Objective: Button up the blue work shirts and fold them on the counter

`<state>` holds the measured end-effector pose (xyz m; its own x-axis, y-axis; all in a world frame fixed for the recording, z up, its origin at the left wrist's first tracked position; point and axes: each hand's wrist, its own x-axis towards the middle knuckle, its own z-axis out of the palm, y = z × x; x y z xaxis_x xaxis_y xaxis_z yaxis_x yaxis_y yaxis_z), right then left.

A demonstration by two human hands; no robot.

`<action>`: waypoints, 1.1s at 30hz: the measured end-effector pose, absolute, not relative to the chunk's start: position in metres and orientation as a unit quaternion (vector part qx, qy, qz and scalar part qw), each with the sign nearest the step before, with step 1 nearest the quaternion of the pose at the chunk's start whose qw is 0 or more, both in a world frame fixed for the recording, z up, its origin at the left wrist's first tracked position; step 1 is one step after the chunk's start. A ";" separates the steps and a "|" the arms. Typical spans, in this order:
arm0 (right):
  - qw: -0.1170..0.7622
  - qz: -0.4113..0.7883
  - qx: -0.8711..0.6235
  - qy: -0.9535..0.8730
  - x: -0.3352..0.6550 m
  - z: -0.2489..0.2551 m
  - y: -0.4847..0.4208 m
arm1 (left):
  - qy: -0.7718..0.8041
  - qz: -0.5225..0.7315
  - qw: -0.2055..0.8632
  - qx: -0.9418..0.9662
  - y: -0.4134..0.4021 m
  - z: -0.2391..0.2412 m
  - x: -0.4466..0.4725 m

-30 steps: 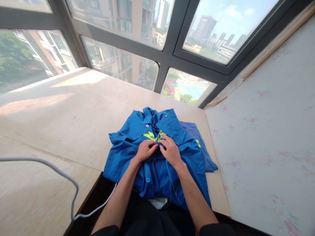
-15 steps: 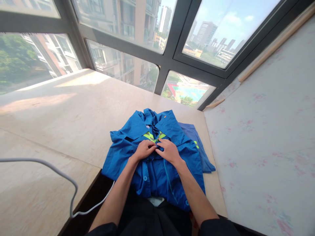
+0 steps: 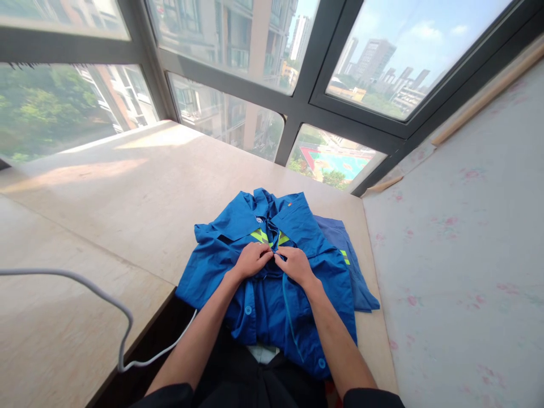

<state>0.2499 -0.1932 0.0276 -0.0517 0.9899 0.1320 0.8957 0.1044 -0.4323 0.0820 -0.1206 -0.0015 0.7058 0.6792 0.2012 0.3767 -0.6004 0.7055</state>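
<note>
A blue work jacket (image 3: 242,218) with yellow-green reflective strips lies spread before me, its collar towards the window and its lower part hanging over the near edge. My left hand (image 3: 254,259) pinches the jacket's front edge near the middle. Just beside it, my right hand (image 3: 294,264) pinches the opposite front edge, and the fingertips of both hands nearly meet. Whatever small part lies between the fingertips is hidden. Lower down, a blue button (image 3: 248,310) shows on the left front edge and another button (image 3: 322,362) near the bottom right.
A folded, duller blue garment (image 3: 359,283) with a reflective strip lies partly under the jacket at right. A grey-white cable (image 3: 91,288) crosses the pale stone sill (image 3: 106,221) at left. Dark-framed windows (image 3: 297,107) rise behind, and a flowered wall (image 3: 459,238) stands at right.
The view has shifted slightly, so the scene sits a little further right. My right fingers have drawn closer together into a pinch at the jacket's front edge. My left hand keeps its hold.
</note>
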 end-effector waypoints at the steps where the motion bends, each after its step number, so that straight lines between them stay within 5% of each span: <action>1: 0.197 0.117 -0.660 -0.716 0.250 0.027 -0.193 | 0.307 0.231 0.321 0.866 -0.121 -0.002 0.082; 9: 0.210 0.160 -0.645 -0.717 0.256 0.027 -0.198 | 0.312 0.227 0.329 0.862 -0.121 0.002 0.082; 19: 0.440 0.293 -0.524 -0.668 0.262 0.007 -0.192 | 0.317 0.251 0.322 0.856 -0.125 -0.001 0.085; 33: 0.463 0.279 -0.543 -0.643 0.261 0.005 -0.193 | 0.309 0.243 0.472 0.789 -0.115 -0.002 0.092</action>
